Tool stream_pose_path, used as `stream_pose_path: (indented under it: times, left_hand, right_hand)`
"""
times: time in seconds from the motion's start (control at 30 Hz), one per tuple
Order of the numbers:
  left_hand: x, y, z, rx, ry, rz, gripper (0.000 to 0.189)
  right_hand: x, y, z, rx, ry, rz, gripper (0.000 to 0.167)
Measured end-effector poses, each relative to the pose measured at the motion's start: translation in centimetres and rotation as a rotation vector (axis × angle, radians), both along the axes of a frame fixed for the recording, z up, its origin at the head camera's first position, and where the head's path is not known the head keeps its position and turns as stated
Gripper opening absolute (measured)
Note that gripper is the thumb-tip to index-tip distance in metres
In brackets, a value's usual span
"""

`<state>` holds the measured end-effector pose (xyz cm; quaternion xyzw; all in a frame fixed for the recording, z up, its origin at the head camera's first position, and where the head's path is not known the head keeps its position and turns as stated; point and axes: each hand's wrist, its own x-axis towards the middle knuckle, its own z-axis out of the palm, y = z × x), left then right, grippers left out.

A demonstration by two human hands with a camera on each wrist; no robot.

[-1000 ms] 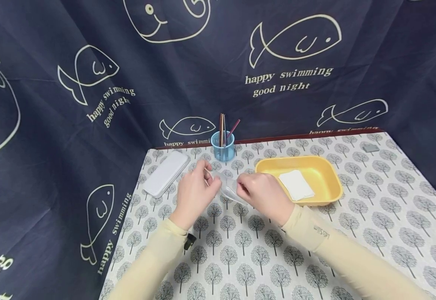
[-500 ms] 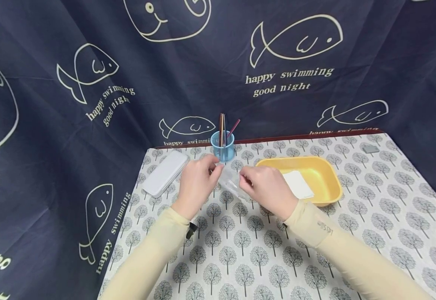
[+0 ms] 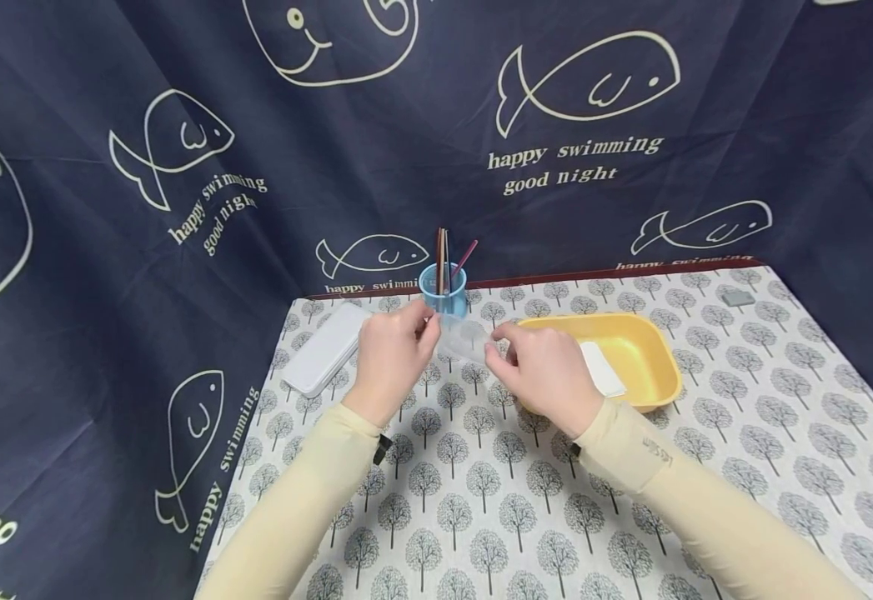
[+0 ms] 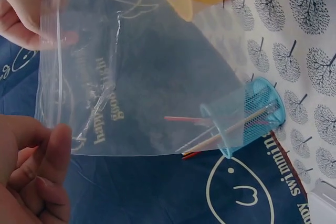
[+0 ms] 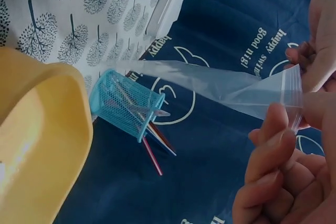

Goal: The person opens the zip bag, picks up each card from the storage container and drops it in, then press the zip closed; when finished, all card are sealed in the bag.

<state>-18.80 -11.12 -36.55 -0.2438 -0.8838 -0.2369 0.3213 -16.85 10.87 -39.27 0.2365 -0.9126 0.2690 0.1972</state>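
Observation:
A clear zip-lock bag (image 4: 157,77) stretches between my two hands over the table. My left hand (image 3: 391,354) pinches one end of its zip edge between thumb and fingertips. At the other end of that edge, my right hand (image 3: 544,367) pinches the plastic with thumb and forefinger. The left wrist view shows the bag hanging flat and see-through, its zip strip (image 4: 59,66) running between the hands. Nothing shows inside it. Seen from the right wrist, the bag is nearly edge-on, with the right hand's fingers (image 5: 265,166) curled near its zip.
Behind the bag stands a blue mesh cup (image 3: 447,302) with several pencils. A yellow tray (image 3: 654,358) holding white paper (image 3: 603,371) sits beside my right hand. A white flat case (image 3: 327,350) lies to the left. At the back right is a small grey block (image 3: 738,297).
Both hands have risen slightly, and the bag has come up with them and spread flatter. The right hand now covers more of the tray's left side and paper.

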Motion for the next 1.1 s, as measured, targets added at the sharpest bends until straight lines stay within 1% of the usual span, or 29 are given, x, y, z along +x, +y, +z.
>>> stream_pose_path:
  times: [0.13, 0.3, 0.5, 0.6, 0.8, 0.93, 1.03, 1.1]
  left_hand:
    - [-0.2, -0.1, -0.2, -0.019, 0.016, 0.030, 0.011]
    - [-0.2, -0.2, -0.4, -0.032, 0.021, 0.052, 0.012]
    - [-0.1, -0.4, -0.7, -0.027, 0.011, 0.054, 0.013]
    - [0.1, -0.6, -0.8, -0.032, 0.000, 0.050, 0.012]
    - [0.7, -0.7, -0.8, -0.057, -0.038, 0.024, 0.011]
    - [1.1, -0.8, -0.7, -0.060, -0.086, 0.020, 0.012]
    - [1.4, -1.0, -0.6, -0.050, -0.118, 0.022, 0.006]
    - [1.5, -1.2, -0.5, -0.040, -0.137, 0.018, 0.006]
  right_hand:
    - [0.1, -0.1, -0.1, -0.031, -0.078, -0.016, 0.027]
    - [0.2, -0.4, -0.1, -0.053, -0.166, 0.002, 0.032]
    - [0.1, -0.3, -0.3, -0.070, -0.223, 0.026, 0.024]
    - [-0.1, -0.1, -0.4, -0.072, -0.219, 0.018, 0.019]
    - [-0.3, 0.3, -0.6, -0.070, -0.164, -0.004, 0.011]
    - [-0.3, 0.5, -0.7, -0.084, -0.164, -0.008, 0.010]
    - [-0.4, 0.5, -0.8, -0.087, -0.164, -0.002, 0.010]
    - [-0.4, 0.6, -0.8, -0.087, -0.165, 0.003, 0.011]
